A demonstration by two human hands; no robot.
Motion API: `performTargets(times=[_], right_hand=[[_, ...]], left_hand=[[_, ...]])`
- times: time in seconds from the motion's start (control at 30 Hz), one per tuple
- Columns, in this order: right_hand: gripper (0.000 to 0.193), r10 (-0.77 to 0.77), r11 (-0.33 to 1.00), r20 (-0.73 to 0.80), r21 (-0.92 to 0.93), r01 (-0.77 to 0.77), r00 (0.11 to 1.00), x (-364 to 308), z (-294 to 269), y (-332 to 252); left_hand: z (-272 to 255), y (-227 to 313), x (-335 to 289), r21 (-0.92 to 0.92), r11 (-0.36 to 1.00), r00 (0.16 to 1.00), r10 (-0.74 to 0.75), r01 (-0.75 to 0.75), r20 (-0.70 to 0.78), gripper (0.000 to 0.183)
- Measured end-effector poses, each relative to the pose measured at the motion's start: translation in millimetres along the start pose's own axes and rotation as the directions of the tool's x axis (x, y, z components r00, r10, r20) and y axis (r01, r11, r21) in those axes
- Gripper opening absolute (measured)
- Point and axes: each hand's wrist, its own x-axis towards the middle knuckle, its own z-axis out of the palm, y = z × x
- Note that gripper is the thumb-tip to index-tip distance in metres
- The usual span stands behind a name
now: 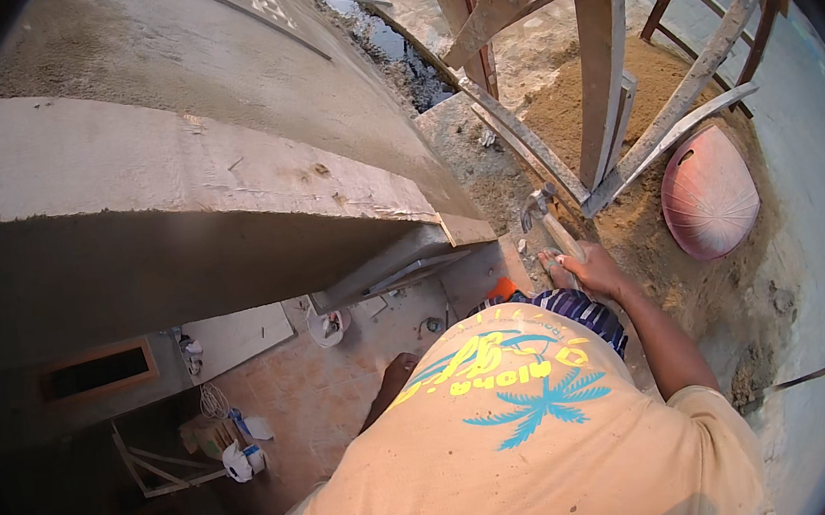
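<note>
My right hand [587, 271] is closed around the handle of a claw hammer [547, 220]. The hammer's metal head points up toward the foot of the slanted wooden props [606, 86]. Hand and hammer hover over a sandy concrete edge just right of a thin wooden board [468, 228] at the corner of the ledge. Only a dark part of my left arm or hand [392, 382] shows beside my beige printed shirt [512, 438], hanging over the drop; its fingers are hidden.
A wide grey concrete ledge [173, 182] fills the left. Beyond the props lie a sand heap [655, 81] and an upturned pink basin [709, 191]. Far below are a tiled floor [316, 388], a white bucket [327, 327], small packets and a wooden frame [153, 471].
</note>
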Motion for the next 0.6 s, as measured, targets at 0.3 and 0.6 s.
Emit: performTargets(times=[0.3,0.6], right_hand=[[0.045,-0.187,0.973,0.249,-0.088,0.215,0.95,73,-29,-42],[0.028,-0.196,0.944,0.533,0.329,0.012,0.823,78,14,-221]], left_hand=[[-24,270,-22,0.076,0.919,0.803,0.376,-0.387,-0.462,0.046],[-118,413,-55,0.46,0.87,0.129,0.484,-0.178,-0.865,0.118]])
